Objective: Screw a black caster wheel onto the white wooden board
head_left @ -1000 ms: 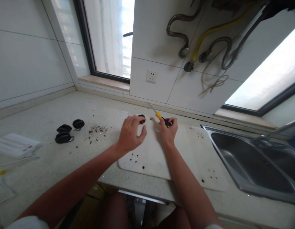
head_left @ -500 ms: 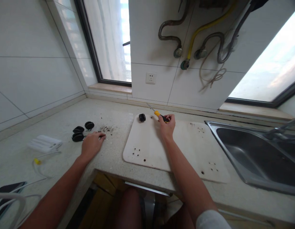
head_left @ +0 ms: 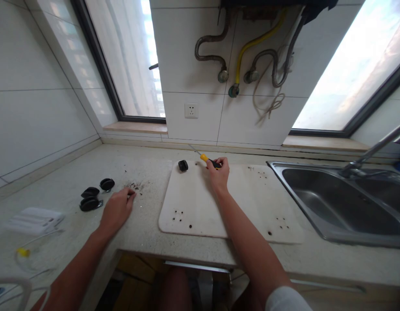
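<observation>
Fingers of the right hand (head_left: 219, 175) are closed around the black handle of a yellow-and-black screwdriver (head_left: 208, 160).

From the head view, the screwdriver lies low over the far edge of the white board (head_left: 200, 203), with its thin metal shaft pointing away to the left, toward the wall. A single black caster wheel (head_left: 183, 165) stands on the board just beside the screwdriver, not touching the hand. The left hand (head_left: 117, 209) rests on the stone countertop (head_left: 57, 181), fingers loosely curled and close together, holding nothing; its fingertips reach a patch of small dark debris (head_left: 133, 186). Three more caster wheels (head_left: 91, 198) lie near it on the left. The steel sink (head_left: 342, 203) is at the right.
</observation>
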{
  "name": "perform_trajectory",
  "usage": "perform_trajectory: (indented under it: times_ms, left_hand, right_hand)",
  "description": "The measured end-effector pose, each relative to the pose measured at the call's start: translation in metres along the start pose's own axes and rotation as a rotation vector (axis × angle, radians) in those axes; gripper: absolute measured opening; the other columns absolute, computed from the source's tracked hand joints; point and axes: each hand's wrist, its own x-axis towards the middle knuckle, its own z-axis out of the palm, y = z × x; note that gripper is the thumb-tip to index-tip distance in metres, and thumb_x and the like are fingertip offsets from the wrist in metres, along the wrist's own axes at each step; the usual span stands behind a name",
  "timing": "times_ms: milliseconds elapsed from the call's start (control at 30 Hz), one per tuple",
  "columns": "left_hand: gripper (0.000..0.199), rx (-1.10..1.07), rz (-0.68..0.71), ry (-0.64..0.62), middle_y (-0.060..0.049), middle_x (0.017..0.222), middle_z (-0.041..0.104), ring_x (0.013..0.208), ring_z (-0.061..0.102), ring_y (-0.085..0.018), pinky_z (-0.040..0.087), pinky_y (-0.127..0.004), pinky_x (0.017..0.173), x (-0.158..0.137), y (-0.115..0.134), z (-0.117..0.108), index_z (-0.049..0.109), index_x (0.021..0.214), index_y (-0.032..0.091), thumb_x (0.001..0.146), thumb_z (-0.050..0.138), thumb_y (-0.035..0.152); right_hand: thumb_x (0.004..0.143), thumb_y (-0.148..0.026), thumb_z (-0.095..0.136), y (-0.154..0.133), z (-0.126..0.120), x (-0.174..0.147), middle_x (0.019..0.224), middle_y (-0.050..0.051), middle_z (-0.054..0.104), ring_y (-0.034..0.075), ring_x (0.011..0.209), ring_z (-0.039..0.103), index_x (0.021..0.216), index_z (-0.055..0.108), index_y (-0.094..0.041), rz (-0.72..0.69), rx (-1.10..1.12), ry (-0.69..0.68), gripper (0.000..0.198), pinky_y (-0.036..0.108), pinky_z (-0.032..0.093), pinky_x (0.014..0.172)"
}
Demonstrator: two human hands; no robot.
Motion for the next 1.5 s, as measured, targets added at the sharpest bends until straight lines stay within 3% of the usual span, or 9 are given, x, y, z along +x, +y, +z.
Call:
perform_trajectory:
  times_ms: [100, 267, 367, 567, 667, 867, 1100, 1367, 1500]
  left_hand:
    - [0.037, -0.342, -0.094, 0.136, -0.01, 0.086, 0.079, 0.077, 0.071, -0.028, 0.056, -0.04, 0.077, 0.02, 0.042, 0.0, 0.074, 0.096, 0.022, 0.09, 0.065, 0.057]
    - [0.048, -1.001, -0.096, 0.255, -0.011, 0.105, 0.084, 0.097, 0.076, -0.025, 0.058, -0.034, 0.081, 0.063, 0.111, 0.005, 0.081, 0.112, 0.019, 0.076, 0.089, 0.051]
    - [0.05, -1.3, -0.192, 0.186, -0.011, 0.106, 0.085, 0.098, 0.075, -0.022, 0.056, -0.03, 0.079, 0.076, 0.124, 0.009, 0.085, 0.102, 0.02, 0.064, 0.102, 0.048]
    - [0.062, -1.709, -0.391, -0.07, -0.003, 0.096, 0.083, 0.08, 0.067, -0.01, 0.052, -0.021, 0.068, 0.078, 0.121, 0.011, 0.086, 0.09, 0.022, 0.04, 0.117, 0.042]
    - [0.059, -1.8, -0.388, -0.138, 0.0, 0.088, 0.08, 0.073, 0.064, -0.009, 0.054, -0.021, 0.067, 0.077, 0.124, 0.006, 0.086, 0.088, 0.023, 0.04, 0.119, 0.037]
    - [0.054, -1.834, -0.293, -0.185, -0.004, 0.091, 0.082, 0.075, 0.065, -0.009, 0.054, -0.019, 0.067, 0.073, 0.134, -0.006, 0.089, 0.086, 0.021, 0.043, 0.119, 0.033]
    - [0.051, -1.816, -0.229, -0.179, -0.004, 0.089, 0.079, 0.075, 0.064, -0.009, 0.053, -0.02, 0.069, 0.072, 0.133, -0.002, 0.088, 0.086, 0.019, 0.047, 0.117, 0.035]
    - [0.042, -1.702, -0.141, -0.139, -0.004, 0.088, 0.074, 0.079, 0.063, -0.016, 0.055, -0.034, 0.077, 0.07, 0.133, 0.0, 0.083, 0.093, 0.02, 0.063, 0.11, 0.034]
    - [0.047, -1.706, -0.121, -0.122, -0.004, 0.091, 0.074, 0.079, 0.062, -0.015, 0.055, -0.034, 0.077, 0.067, 0.138, -0.004, 0.081, 0.092, 0.021, 0.061, 0.111, 0.04]
  right_hand:
    - [0.075, -0.043, 0.094, -0.005, 0.002, 0.0, 0.089, -0.008, 0.063, 0.011, 0.075, 0.066, 0.092, 0.048, -0.027, 0.038, 0.062, 0.05, 0.051, 0.027, 0.06, 0.073]
    - [0.067, -0.044, 0.097, -0.016, 0.001, 0.001, 0.085, -0.008, 0.065, 0.012, 0.07, 0.071, 0.092, 0.057, -0.025, 0.155, 0.206, -0.03, 0.051, 0.029, 0.064, 0.071]
    - [0.064, -0.043, 0.098, -0.024, 0.0, -0.002, 0.082, -0.006, 0.066, 0.012, 0.066, 0.071, 0.088, 0.064, -0.023, 0.221, 0.257, -0.133, 0.046, 0.025, 0.062, 0.066]
    - [0.062, -0.04, 0.103, -0.034, 0.003, -0.009, 0.08, -0.003, 0.071, 0.011, 0.062, 0.069, 0.083, 0.073, -0.022, 0.286, 0.294, -0.325, 0.04, 0.022, 0.059, 0.058]
    - [0.061, -0.039, 0.105, -0.036, 0.004, -0.011, 0.082, -0.002, 0.072, 0.012, 0.062, 0.07, 0.081, 0.076, -0.022, 0.301, 0.3, -0.392, 0.04, 0.022, 0.058, 0.056]
    - [0.063, -0.039, 0.106, -0.037, 0.0, -0.011, 0.082, -0.002, 0.073, 0.011, 0.06, 0.069, 0.082, 0.078, -0.023, 0.299, 0.304, -0.426, 0.037, 0.02, 0.057, 0.055]
    - [0.062, -0.038, 0.106, -0.034, -0.002, -0.011, 0.082, -0.002, 0.071, 0.011, 0.062, 0.069, 0.082, 0.078, -0.023, 0.279, 0.313, -0.426, 0.038, 0.019, 0.056, 0.056]
    - [0.064, -0.04, 0.107, -0.037, -0.003, -0.012, 0.089, -0.002, 0.072, 0.011, 0.067, 0.07, 0.086, 0.075, -0.022, 0.283, 0.294, -0.42, 0.044, 0.021, 0.06, 0.061]
    - [0.065, -0.049, 0.109, -0.038, -0.002, -0.012, 0.078, -0.002, 0.072, 0.013, 0.061, 0.072, 0.087, 0.072, -0.021, 0.332, 0.258, -0.421, 0.051, 0.019, 0.058, 0.055]
